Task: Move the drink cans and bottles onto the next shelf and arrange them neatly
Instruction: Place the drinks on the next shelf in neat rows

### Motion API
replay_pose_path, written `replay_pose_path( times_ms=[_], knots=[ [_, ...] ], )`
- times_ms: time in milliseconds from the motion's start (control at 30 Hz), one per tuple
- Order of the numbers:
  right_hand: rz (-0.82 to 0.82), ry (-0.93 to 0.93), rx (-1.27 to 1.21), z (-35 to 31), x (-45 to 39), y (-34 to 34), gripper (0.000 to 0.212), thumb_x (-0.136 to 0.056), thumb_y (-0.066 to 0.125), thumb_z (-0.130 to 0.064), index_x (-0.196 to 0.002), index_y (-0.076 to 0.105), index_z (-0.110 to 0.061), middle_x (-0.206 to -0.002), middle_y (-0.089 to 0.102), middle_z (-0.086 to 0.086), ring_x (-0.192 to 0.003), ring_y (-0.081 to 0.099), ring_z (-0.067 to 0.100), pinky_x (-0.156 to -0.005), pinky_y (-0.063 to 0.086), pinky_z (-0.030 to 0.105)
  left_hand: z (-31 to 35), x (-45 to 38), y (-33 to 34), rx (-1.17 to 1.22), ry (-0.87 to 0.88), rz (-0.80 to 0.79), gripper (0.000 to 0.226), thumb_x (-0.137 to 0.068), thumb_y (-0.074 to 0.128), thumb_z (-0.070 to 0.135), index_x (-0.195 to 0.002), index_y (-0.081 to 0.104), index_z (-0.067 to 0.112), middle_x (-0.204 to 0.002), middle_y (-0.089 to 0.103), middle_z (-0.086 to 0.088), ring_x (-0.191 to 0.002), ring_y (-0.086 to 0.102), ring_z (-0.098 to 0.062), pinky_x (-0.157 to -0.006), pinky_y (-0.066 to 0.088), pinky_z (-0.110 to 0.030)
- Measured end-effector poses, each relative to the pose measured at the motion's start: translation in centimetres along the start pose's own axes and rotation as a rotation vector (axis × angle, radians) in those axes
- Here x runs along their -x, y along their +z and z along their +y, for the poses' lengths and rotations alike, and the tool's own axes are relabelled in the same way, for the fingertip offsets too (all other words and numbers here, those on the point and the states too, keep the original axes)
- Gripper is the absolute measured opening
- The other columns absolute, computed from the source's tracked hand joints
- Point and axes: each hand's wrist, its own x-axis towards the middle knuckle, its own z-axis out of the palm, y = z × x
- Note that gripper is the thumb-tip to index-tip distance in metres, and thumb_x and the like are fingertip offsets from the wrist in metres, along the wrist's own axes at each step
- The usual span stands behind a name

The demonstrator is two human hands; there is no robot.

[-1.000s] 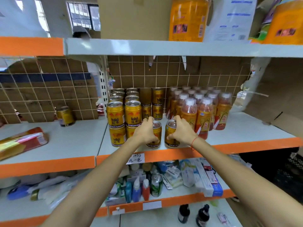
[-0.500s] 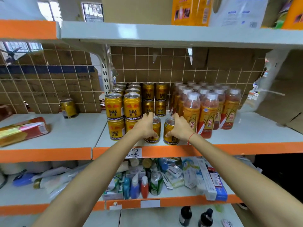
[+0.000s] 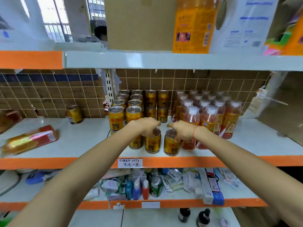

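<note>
On the left shelf [image 3: 78, 141] a single gold can [image 3: 74, 114] stands far back by the tiled wall, with a flat snack packet [image 3: 29, 141] lying nearer the front edge, so there is open board between them for new arrivals. On the right shelf [image 3: 246, 145] the stacked gold Red Bull cans [image 3: 116, 119] fill the left side. The left hand [image 3: 144, 127] curls down over the top of one front can [image 3: 152, 143], fingers wrapped round its rim, and the right hand [image 3: 181, 131] grips the neighbouring front can [image 3: 171, 145] the same way; both cans appear to stand on the board. The tea bottles [image 3: 209, 118] crowd just beside the right wrist. To do this well, lift both cans straight up before swinging left, keeping clear of the double stack, then set them upright beside the lone can, labels forward, starting a tidy row.
</note>
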Motion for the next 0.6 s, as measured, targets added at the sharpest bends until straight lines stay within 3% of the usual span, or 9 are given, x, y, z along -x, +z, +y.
replay_pose_path(
  times_ms=[233, 367, 467, 533, 600],
  knots=[
    [-0.070, -0.062, -0.016, 0.6, -1.4, -0.6, 0.075, -0.079, 0.074, -0.021, -0.143, 0.035, -0.013, -0.141, 0.045, 0.011, -0.125, 0.046, 0.027, -0.098, 0.041, 0.032, -0.6, -0.1, -0.1, 0.020, 0.042, 0.060, 0.048, -0.088, 0.062, 0.033, -0.131, 0.049, 0.017, -0.121, 0.059, -0.009, -0.104, 0.058, -0.025, -0.080, 0.052, -0.037],
    [-0.040, -0.105, -0.117, 0.3, -2.1, -0.6, 0.078, -0.079, 0.075, -0.027, -0.144, 0.034, -0.013, -0.138, 0.048, 0.011, -0.122, 0.049, 0.026, -0.099, 0.043, 0.033, -1.5, 0.8, -0.7, 0.066, 0.034, 0.384, 0.030, -0.095, 0.051, 0.027, -0.122, 0.055, 0.016, -0.115, 0.061, -0.007, -0.101, 0.058, -0.022, -0.080, 0.051, -0.036],
    [-0.039, -0.132, -0.166, -0.5, -2.7, 0.0, 0.083, -0.078, 0.075, -0.032, -0.145, 0.031, -0.012, -0.140, 0.046, 0.010, -0.124, 0.048, 0.025, -0.102, 0.043, 0.034, -2.4, 1.9, -0.6, 0.099, -0.021, 0.595, 0.034, -0.095, 0.050, 0.021, -0.128, 0.052, 0.014, -0.122, 0.057, -0.008, -0.109, 0.055, -0.024, -0.082, 0.047, -0.033],
    [-0.026, -0.150, -0.182, -1.0, -3.2, 0.6, 0.087, -0.077, 0.075, -0.035, -0.146, 0.028, -0.012, -0.144, 0.043, 0.010, -0.128, 0.044, 0.025, -0.105, 0.039, 0.033, -2.6, 2.4, 0.0, 0.053, -0.024, 0.731, 0.037, -0.093, 0.052, 0.019, -0.129, 0.052, 0.011, -0.126, 0.057, -0.010, -0.115, 0.052, -0.026, -0.089, 0.044, -0.036],
    [-0.017, -0.172, -0.212, -1.4, -3.5, 1.1, 0.087, -0.076, 0.076, -0.036, -0.145, 0.030, -0.012, -0.144, 0.043, 0.009, -0.128, 0.044, 0.023, -0.103, 0.037, 0.030, -2.8, 2.6, 0.4, 0.036, -0.077, 0.766, 0.044, -0.093, 0.052, 0.023, -0.134, 0.049, 0.010, -0.132, 0.054, -0.012, -0.123, 0.047, -0.029, -0.101, 0.037, -0.040]
  ],
)
